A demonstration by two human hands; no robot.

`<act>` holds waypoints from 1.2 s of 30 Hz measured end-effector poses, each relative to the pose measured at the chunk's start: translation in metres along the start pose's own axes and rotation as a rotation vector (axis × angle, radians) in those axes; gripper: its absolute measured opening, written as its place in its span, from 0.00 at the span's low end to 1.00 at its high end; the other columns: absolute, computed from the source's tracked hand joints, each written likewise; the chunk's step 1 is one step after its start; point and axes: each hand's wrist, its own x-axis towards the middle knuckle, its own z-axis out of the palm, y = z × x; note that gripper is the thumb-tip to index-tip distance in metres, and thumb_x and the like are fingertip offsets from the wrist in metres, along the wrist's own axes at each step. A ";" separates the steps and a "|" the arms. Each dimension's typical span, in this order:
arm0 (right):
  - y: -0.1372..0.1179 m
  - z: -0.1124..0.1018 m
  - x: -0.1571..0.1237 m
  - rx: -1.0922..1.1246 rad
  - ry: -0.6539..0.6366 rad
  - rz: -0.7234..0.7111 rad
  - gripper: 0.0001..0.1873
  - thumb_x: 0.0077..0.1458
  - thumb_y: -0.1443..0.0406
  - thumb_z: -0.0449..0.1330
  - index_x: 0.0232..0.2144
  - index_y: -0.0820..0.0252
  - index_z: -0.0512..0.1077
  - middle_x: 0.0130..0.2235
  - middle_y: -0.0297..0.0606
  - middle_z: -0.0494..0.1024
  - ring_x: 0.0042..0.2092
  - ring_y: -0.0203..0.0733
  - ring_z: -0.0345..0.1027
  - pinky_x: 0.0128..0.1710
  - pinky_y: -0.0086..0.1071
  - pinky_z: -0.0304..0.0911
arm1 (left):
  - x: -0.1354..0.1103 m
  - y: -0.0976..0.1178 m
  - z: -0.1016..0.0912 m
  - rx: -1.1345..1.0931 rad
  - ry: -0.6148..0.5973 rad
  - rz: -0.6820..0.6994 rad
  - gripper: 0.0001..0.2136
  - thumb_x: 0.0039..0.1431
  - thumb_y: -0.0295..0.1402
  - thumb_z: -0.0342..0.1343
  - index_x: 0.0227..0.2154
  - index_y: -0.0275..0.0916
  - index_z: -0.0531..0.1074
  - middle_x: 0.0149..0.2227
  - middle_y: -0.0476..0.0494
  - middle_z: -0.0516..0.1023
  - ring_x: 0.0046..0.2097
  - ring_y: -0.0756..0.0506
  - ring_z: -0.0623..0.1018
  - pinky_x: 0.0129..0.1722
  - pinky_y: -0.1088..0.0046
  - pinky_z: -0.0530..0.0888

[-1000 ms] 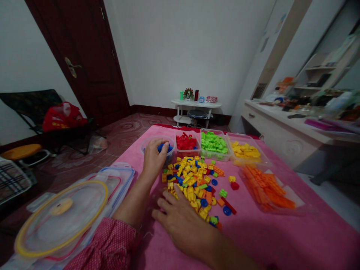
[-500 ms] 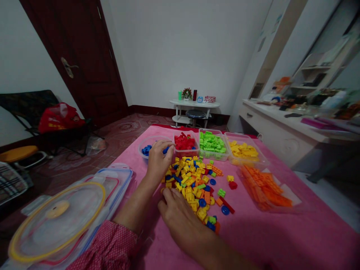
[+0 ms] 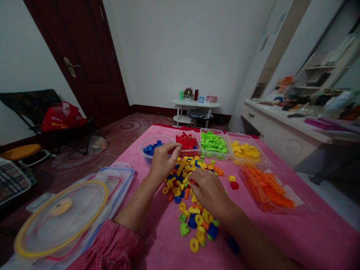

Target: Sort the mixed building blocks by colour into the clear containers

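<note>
Pink cloth (image 3: 281,240) covers the table; a dark wooden door (image 3: 84,63) stands beyond. Left hand (image 3: 163,163), fingers bunched, grip unclear, hangs just short of the round clear tub of blue bricks (image 3: 142,150). Right hand (image 3: 209,191) lies flat, fingers spread, on the heap of mixed coloured plastic bricks (image 3: 182,176).

1. Behind the pile (image 3: 184,170): four tubs (image 3: 215,155) side by side block the way.
2. Right of the pile: a tray (image 3: 295,205), with a narrow strip of bare cloth (image 3: 281,240) between.
3. Left of the pile: stacked lids (image 3: 70,210), a clear lane between.
4. Front-right of the pile: open cloth.
</note>
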 end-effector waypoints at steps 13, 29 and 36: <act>0.034 -0.054 0.000 0.036 -0.197 0.221 0.09 0.51 0.64 0.55 0.25 0.59 0.74 0.26 0.34 0.75 0.26 0.35 0.64 0.24 0.28 0.46 | -0.011 0.050 -0.021 0.710 -0.998 -0.236 0.07 0.34 0.30 0.66 0.22 0.38 0.79 0.22 0.42 0.78 0.27 0.43 0.77 0.28 0.73 0.71; 0.026 -0.048 -0.012 -0.273 -0.475 0.175 0.04 0.44 0.67 0.59 0.26 0.58 0.73 0.29 0.38 0.77 0.32 0.43 0.70 0.25 0.31 0.42 | -0.015 0.034 -0.006 0.411 -0.678 -0.108 0.11 0.43 0.25 0.56 0.32 0.39 0.78 0.32 0.41 0.80 0.34 0.42 0.78 0.33 0.70 0.71; 0.020 -0.055 -0.012 -0.276 -0.525 0.167 0.13 0.39 0.59 0.66 0.29 0.58 0.75 0.32 0.41 0.78 0.36 0.49 0.72 0.28 0.31 0.54 | 0.004 0.028 0.025 -0.584 -0.308 -0.590 0.05 0.46 0.27 0.56 0.28 0.35 0.73 0.23 0.48 0.73 0.23 0.50 0.73 0.24 0.75 0.72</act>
